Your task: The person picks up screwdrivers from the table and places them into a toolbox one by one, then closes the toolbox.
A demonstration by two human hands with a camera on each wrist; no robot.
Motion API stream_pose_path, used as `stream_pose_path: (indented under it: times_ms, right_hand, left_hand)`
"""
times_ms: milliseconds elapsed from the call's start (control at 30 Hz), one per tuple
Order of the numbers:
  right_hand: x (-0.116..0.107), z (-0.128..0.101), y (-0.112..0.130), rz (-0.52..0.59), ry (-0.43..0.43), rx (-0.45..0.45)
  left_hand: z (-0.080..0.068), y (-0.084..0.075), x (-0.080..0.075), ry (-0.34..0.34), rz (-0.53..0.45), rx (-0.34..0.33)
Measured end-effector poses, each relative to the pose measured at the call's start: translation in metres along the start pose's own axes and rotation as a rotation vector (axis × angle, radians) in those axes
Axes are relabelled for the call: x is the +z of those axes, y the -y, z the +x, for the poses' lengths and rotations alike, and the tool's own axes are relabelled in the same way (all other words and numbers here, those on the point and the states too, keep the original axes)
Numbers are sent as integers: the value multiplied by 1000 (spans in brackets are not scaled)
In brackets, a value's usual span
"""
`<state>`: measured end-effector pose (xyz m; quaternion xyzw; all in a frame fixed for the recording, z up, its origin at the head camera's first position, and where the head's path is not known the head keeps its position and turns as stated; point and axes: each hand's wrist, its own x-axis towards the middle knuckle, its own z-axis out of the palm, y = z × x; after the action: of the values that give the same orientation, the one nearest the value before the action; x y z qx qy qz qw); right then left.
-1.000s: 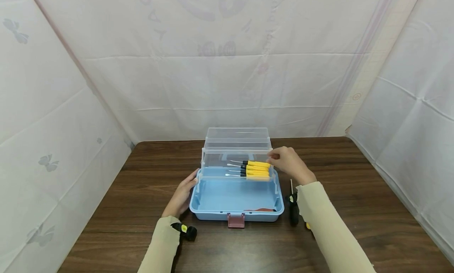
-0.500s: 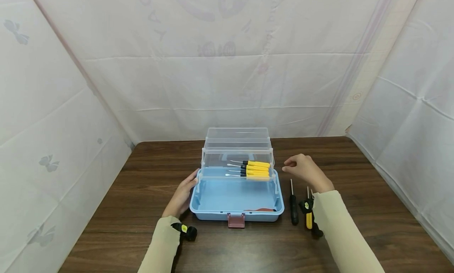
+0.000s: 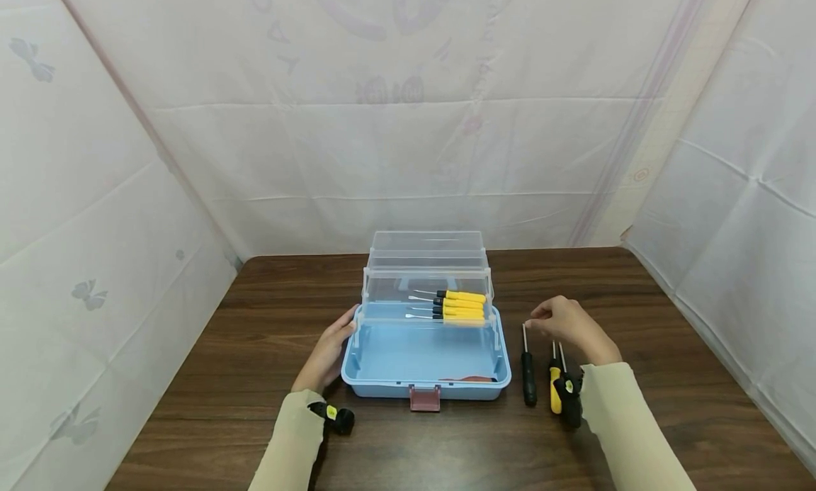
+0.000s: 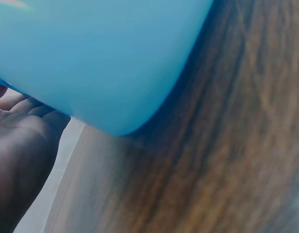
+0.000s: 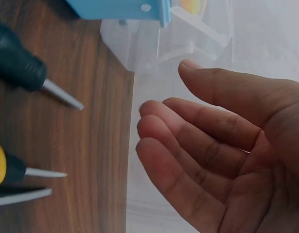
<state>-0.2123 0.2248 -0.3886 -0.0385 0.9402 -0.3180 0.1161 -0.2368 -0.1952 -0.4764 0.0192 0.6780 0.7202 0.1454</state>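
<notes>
The black screwdriver (image 3: 528, 368) lay on the table (image 3: 669, 377) right of the toolbox (image 3: 426, 349), looking light, stiff and best taken by its handle. The right hand (image 3: 569, 326) hovered at its tip, fingers loosely curled, empty; the left hand (image 3: 327, 353) rested flat against the box.

- A light-blue plastic toolbox (image 3: 425, 367) with a dark-red latch (image 3: 424, 397) is touched by the left hand (image 3: 328, 353).
- An all-black screwdriver (image 3: 528, 370) and a yellow-and-black screwdriver (image 3: 555, 382) are seen beside the right hand (image 3: 570, 324).

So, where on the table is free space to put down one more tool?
Bare table lies right of the right hand, and front-left of the toolbox. Crowded: the strip holding three screwdrivers, beside the box.
</notes>
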Motion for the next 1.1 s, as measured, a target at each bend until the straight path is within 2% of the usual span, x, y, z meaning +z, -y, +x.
stream_pose_path:
  times_ms: [600,1100]
  right_hand:
    - [5,-15,-25,-31,27,1]
    - [8,-21,-41,-9,52,62]
  left_hand:
    - [-1,-1,0,0,7,1]
    - [-1,-2,1,-9,2,-18]
